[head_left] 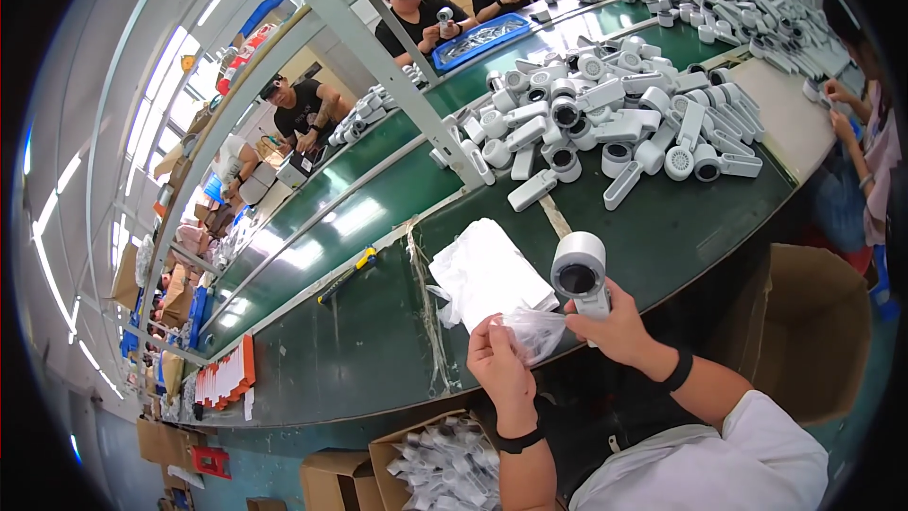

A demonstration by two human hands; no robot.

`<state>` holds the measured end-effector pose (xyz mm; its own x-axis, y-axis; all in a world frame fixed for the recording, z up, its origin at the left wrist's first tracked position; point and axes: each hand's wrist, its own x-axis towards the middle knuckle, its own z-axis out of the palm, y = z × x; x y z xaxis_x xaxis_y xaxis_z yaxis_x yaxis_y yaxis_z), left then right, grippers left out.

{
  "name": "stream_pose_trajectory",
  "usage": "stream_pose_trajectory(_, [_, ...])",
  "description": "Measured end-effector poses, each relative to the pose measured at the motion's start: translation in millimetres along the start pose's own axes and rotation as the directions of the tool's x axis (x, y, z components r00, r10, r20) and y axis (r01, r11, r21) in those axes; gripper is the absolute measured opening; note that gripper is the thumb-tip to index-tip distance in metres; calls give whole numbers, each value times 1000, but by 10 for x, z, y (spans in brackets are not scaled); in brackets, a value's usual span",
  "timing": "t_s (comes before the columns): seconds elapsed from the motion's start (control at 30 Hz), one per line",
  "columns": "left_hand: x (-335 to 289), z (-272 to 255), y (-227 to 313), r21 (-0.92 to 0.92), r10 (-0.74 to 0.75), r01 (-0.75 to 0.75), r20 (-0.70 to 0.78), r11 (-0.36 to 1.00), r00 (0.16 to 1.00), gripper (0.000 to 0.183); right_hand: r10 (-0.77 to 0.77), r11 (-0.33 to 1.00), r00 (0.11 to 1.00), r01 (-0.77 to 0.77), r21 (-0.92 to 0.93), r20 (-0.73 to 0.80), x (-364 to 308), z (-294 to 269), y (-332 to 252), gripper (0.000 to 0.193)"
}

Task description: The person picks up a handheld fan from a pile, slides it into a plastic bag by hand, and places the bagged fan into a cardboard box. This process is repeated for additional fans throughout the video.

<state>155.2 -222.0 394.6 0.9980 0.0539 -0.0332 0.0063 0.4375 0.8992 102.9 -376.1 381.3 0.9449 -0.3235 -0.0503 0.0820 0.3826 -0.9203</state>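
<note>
My right hand (pixel 617 329) grips the handle of a white hand-held device (pixel 580 260) with a drum-shaped head and a dark round opening, looking like a small hair dryer or fan. In my left hand (pixel 501 374), the fingers pinch a clear plastic bag (pixel 537 337) just below and left of the device. The bag lies close to my right fingers; whether they also hold its edge, I cannot tell. Beyond my hands, a stack of thin white bags or sheets (pixel 490 270) rests on the green worktable (pixel 369 360).
A large heap of similar devices (pixel 615 114) covers the table's far right. A yellow-and-black utility knife (pixel 348 274) lies left. Below the table edge stands a carton (pixel 383 459) of bagged devices; another open carton (pixel 818 331) is right. A metal post (pixel 397 85) rises ahead. Co-workers sit across and right.
</note>
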Motion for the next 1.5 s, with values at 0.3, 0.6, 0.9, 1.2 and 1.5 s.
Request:
stream_pose_trajectory(0.3, [-82, 35, 86, 214, 3, -38, 161, 976, 987, 14, 370, 836, 715, 22, -549, 593, -186, -453, -705, 71])
stream_pose_trajectory(0.6, [-56, -27, 136, 312, 59, -205, 419, 928, 906, 13, 526, 660, 654, 89, -746, 544, 42, -381, -587, 69])
stream_pose_trajectory(0.9, [-142, 63, 94, 530, 317, -538, 454, 655, 833, 13, 400, 787, 847, -123, -604, 349, -30, -247, -305, 66])
stream_pose_trajectory(1.2, [-255, 112, -113, 480, 416, -816, 702, 321, 578, 16, 276, 961, 902, -255, -107, 332, -58, -91, 0, 70])
stream_pose_trajectory(1.5, [-416, -136, -239, 270, 137, -532, 784, 802, 605, 25, 66, 997, 977, -75, 36, 202, 112, -119, 260, 49])
